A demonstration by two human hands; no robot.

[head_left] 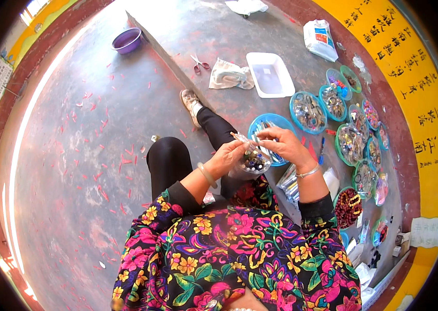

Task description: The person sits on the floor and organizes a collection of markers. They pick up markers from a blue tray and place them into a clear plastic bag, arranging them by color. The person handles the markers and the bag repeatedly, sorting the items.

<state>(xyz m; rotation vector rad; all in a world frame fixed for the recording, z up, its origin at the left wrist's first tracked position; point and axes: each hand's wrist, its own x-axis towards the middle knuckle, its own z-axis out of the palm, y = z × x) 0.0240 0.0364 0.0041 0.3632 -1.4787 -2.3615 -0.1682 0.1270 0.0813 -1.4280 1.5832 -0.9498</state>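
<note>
A wide grey concrete floor (74, 155) filled most of the view, sprinkled with small red scraps. Along its right side ran a raised concrete ledge (219, 31), and a person in a bright floral top sat on its edge, one black-trousered leg stretched out.

Spread on the ledge within arm's reach lay a white rectangular tray (270, 74), a crumpled cloth (229, 75) and red-handled scissors (200, 63). To the right, a curved row of round blue-rimmed dishes (308, 112) held sorted small beads or trinkets, apparently arranged so each kind could be picked from easily. A purple basin (127, 40) stood far off at the upper left.

In front of the chest, the left hand (225, 157) cupped a small clear plastic bag of dark beads (254, 160) from beneath, its grip clamped on the bag, seemingly to steady it and keep its mouth up. The right hand (283, 145) had its fingertips pinched together at the bag's top, on the bag's mouth or on something thin there; which could not be told. Both hands hovered above a blue dish (273, 124), likely so any spill would land in it.
</note>
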